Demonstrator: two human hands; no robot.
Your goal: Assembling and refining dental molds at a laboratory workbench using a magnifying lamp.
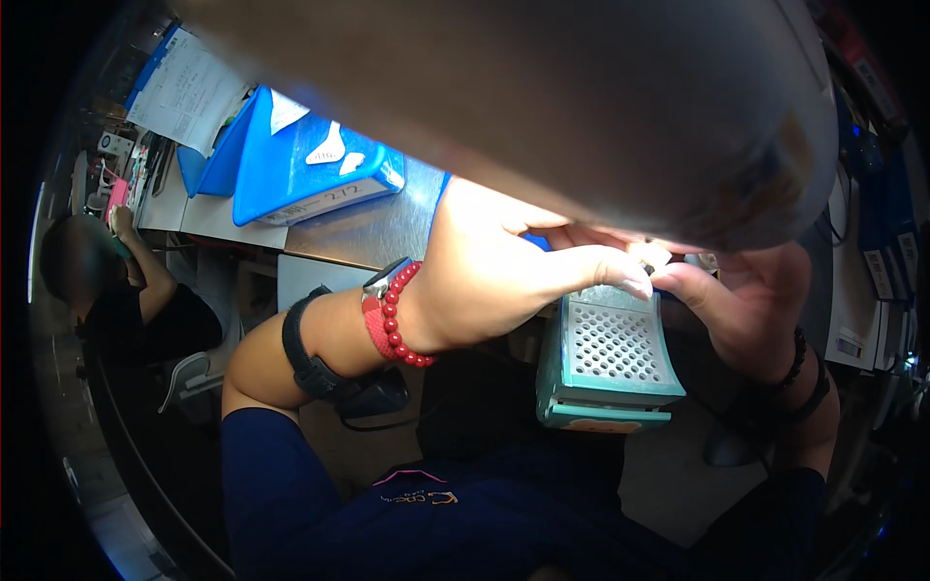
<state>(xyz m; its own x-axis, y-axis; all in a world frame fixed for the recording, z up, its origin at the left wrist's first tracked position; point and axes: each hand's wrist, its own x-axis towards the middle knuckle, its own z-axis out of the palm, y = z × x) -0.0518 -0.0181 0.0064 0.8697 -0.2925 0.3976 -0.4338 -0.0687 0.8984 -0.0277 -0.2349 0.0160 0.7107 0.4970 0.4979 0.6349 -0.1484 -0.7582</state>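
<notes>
My left hand reaches in from the left, its thumb and fingers closed in a pinch. Facing it, my right hand is closed as well, its thumb tip close to the left thumb. Between the fingertips sits a small pale piece, brightly lit and too small to name. Just below the thumbs stands a teal box with a light perforated top plate. A large, blurred grey housing hangs over the hands and hides part of the fingers.
Blue bins with labels stand at the left on a metal bench. A sheet of paper hangs behind them. Another person sits at the far left. More blue bins line the right side.
</notes>
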